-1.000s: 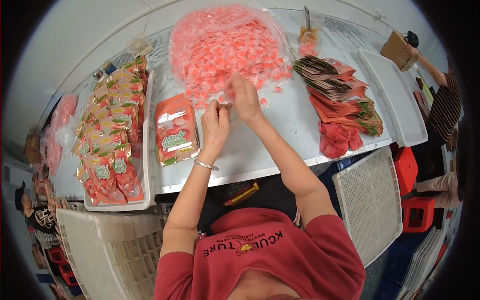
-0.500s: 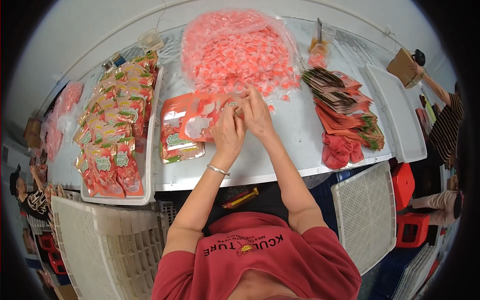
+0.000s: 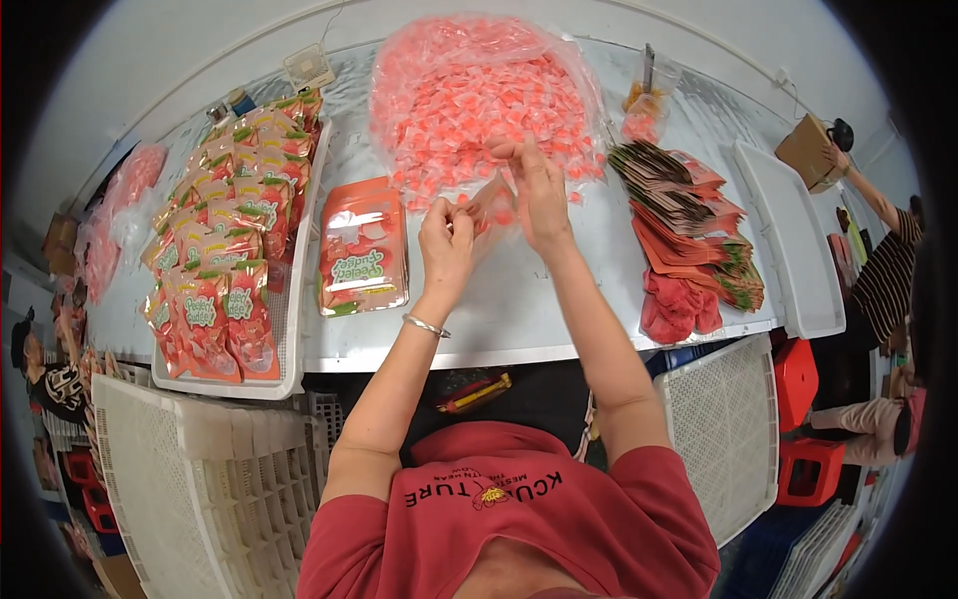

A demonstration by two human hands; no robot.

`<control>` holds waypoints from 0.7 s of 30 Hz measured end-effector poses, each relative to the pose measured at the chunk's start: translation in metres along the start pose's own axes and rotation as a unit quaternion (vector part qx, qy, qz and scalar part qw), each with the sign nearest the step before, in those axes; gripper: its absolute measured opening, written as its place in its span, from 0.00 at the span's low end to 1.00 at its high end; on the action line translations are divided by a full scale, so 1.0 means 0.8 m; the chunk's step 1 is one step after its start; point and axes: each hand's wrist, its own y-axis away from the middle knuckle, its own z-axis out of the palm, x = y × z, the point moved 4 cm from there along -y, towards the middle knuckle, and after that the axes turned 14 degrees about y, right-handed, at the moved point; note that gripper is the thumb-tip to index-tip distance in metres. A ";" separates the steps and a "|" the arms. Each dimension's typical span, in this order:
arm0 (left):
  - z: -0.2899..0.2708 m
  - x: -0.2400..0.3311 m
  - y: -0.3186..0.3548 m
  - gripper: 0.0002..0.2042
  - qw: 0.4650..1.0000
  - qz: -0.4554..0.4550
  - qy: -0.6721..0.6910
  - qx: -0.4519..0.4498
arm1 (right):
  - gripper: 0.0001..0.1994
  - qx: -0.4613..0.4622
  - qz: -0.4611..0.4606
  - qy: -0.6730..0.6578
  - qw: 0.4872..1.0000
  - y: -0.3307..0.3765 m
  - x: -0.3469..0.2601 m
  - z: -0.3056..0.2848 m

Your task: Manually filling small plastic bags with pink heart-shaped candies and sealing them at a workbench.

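Note:
Over the middle of the table, my left hand is closed on the edge of a red and clear plastic pouch, which is tilted nearly edge-on and partly blurred. My right hand is at the pouch's other side, fingers apart and bent toward the left, seemingly not gripping it. Just beyond the hands lies a large clear bag spilling a heap of small wrapped pink candies. To the left of my left hand rests a flat stack of printed red pouches.
A white tray at left holds rows of filled pouches. On the right lie fanned empty pouches, a red cloth and a white tray. A clear cup stands behind. Crates flank me; another person holds a box.
The pouch has come off the flat stack and turned edge-on, moving right with my left hand. My right hand has shifted right, its fingers now apart.

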 end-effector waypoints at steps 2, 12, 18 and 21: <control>-0.002 0.008 0.001 0.07 0.996 -0.053 0.074 -0.015 | 0.17 -0.146 -0.028 0.309 0.939 0.018 -0.016 0.005; -0.020 0.070 -0.017 0.06 0.988 0.086 -0.126 0.004 | 0.11 -0.129 -0.033 0.434 0.891 0.027 -0.004 -0.075; -0.004 0.071 0.009 0.05 0.984 0.087 -0.143 -0.057 | 0.10 -0.239 -0.115 0.652 0.711 0.157 0.116 -0.064; -0.014 0.068 0.011 0.04 0.981 0.096 -0.157 -0.068 | 0.08 -0.017 -0.014 0.431 0.902 0.116 0.079 -0.072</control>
